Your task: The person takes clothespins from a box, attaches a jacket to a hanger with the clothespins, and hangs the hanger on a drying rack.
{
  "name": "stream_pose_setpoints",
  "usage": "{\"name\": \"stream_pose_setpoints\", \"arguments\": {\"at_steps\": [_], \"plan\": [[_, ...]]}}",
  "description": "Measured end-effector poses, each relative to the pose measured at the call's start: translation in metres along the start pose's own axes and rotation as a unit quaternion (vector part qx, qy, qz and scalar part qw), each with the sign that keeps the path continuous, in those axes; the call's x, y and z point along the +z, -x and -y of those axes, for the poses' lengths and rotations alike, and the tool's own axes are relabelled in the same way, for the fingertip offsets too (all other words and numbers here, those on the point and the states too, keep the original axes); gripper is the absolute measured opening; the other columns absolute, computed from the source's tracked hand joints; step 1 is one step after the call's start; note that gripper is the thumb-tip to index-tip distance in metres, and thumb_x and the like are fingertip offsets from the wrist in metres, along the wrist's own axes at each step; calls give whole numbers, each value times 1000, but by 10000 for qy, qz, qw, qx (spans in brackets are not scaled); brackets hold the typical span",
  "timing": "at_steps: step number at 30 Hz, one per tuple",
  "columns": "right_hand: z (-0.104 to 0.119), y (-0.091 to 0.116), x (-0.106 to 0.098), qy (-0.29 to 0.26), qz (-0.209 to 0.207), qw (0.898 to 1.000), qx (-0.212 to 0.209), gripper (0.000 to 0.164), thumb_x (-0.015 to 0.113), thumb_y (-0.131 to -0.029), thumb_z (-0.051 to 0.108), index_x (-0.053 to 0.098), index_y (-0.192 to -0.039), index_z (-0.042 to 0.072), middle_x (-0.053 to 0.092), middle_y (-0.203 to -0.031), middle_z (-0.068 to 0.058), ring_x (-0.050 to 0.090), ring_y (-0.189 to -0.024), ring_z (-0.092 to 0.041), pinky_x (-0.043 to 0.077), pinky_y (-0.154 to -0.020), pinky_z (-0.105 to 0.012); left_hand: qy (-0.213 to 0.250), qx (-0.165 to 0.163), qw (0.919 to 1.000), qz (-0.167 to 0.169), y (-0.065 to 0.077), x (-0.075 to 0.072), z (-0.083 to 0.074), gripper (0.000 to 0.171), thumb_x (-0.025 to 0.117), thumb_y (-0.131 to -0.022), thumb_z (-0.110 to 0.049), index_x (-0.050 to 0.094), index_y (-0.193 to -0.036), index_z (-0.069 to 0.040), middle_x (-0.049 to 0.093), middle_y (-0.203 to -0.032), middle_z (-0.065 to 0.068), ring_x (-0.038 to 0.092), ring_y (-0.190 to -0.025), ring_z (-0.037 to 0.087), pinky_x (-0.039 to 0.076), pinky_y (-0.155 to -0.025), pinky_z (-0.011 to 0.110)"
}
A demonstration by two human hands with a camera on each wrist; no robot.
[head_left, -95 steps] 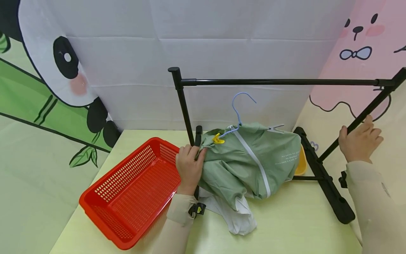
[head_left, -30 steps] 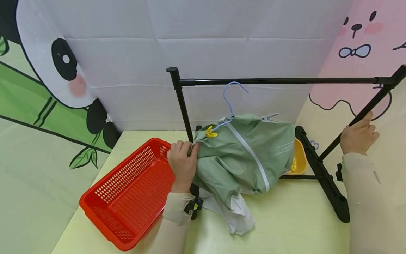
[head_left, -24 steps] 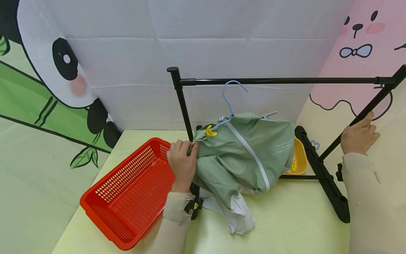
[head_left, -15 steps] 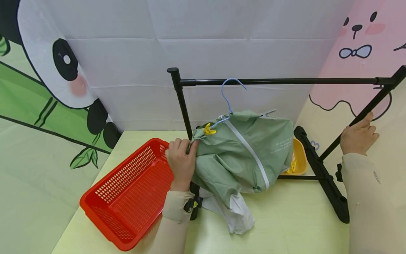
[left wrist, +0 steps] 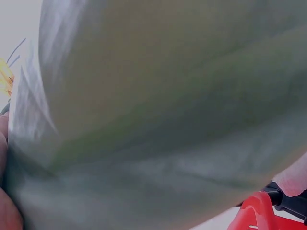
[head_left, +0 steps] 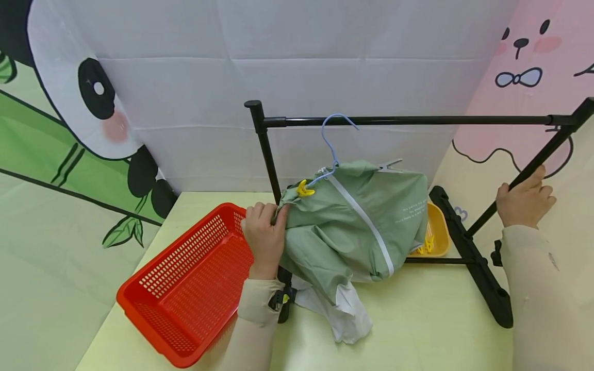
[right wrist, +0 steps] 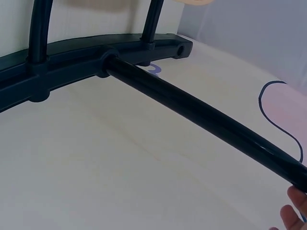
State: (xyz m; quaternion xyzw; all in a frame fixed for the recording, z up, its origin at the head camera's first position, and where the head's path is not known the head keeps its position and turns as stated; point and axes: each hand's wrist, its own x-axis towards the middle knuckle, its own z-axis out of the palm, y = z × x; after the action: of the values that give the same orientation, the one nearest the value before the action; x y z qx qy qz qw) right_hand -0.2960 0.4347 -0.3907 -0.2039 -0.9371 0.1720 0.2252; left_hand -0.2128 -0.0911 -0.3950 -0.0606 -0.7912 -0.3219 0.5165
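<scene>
A green jacket [head_left: 320, 242] with a white zip strip is on a blue hanger [head_left: 332, 149], whose hook overlaps the top rail of the black clothes rack [head_left: 417, 120] in the head view. My left hand [head_left: 265, 234] pinches the jacket's left end, near a yellow clothespin [head_left: 304, 189]; a pale clothespin [head_left: 391, 165] is at the other shoulder. Green cloth [left wrist: 158, 134] fills most of the left wrist view. My right hand [head_left: 526, 201] grips the right post of the rack, and its fingertips [right wrist: 300, 199] show against that post [right wrist: 206, 117] in the right wrist view.
Left of the rack lies a red perforated basket [head_left: 153, 309] on the table [head_left: 417, 324]. Behind the jacket is a yellow tray [head_left: 438, 226] with yellow clothespins [head_left: 426, 244], partly hidden. White cloth [head_left: 350, 322] hangs below the jacket. The rack's right foot [head_left: 487, 278] stands near the table's right edge.
Jacket and hanger have moved up and left with my left hand, and the hook has risen from below the rail to overlap it. My right hand stays on the post.
</scene>
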Motion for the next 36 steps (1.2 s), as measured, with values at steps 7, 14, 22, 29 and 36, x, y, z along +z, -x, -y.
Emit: {"name": "stream_pose_setpoints", "arguments": {"at_steps": [7, 14, 22, 29, 36], "plan": [[2, 3, -4, -45, 73, 9999, -113, 77, 34, -101, 35, -10, -151, -5, 39, -118, -48, 31, -111, -59, 22, -89, -63, -54, -39, 10000, -3, -1, -1, 0, 24, 76, -88, -23, 65, -78, -4, 53, -71, 12, 46, -65, 31, 31, -59, 44], [3, 4, -5, -18, 166, 9998, -107, 80, 33, -101, 37, -11, -151, -7, 39, -118, -48, 31, -109, -58, 22, -88, -62, -101, -31, 9999, -67, -4, -1, 0, 26, 75, -88, -24, 64, -77, -4, 52, -70, 12, 45, -64, 31, 32, -59, 46], [2, 5, -3, -1, 187, 9998, -75, 81, 35, -101, 37, -11, -151, -6, 39, -119, -47, 31, -107, -57, 22, -88, -62, -72, -56, 9999, -102, -6, 0, 1, 26, 75, -89, -23, 63, -76, -5, 52, -69, 11, 45, -63, 30, 31, -59, 44], [1, 3, -4, -8, 181, 9998, -74, 81, 36, -101, 37, -11, -152, -6, 40, -119, -47, 31, -108, -57, 22, -89, -62, -5, -84, 9999, -93, -9, -1, 1, 27, 74, -90, -24, 62, -76, -4, 53, -70, 12, 45, -64, 31, 33, -59, 46], [2, 4, -4, 43, 225, 9997, -61, 82, 35, -101, 38, -11, -152, -7, 39, -119, -48, 31, -106, -56, 22, -88, -61, 12, -183, 9998, -73, -13, -1, 1, 27, 74, -91, -24, 62, -77, -4, 54, -71, 13, 46, -66, 32, 33, -59, 46]]}}
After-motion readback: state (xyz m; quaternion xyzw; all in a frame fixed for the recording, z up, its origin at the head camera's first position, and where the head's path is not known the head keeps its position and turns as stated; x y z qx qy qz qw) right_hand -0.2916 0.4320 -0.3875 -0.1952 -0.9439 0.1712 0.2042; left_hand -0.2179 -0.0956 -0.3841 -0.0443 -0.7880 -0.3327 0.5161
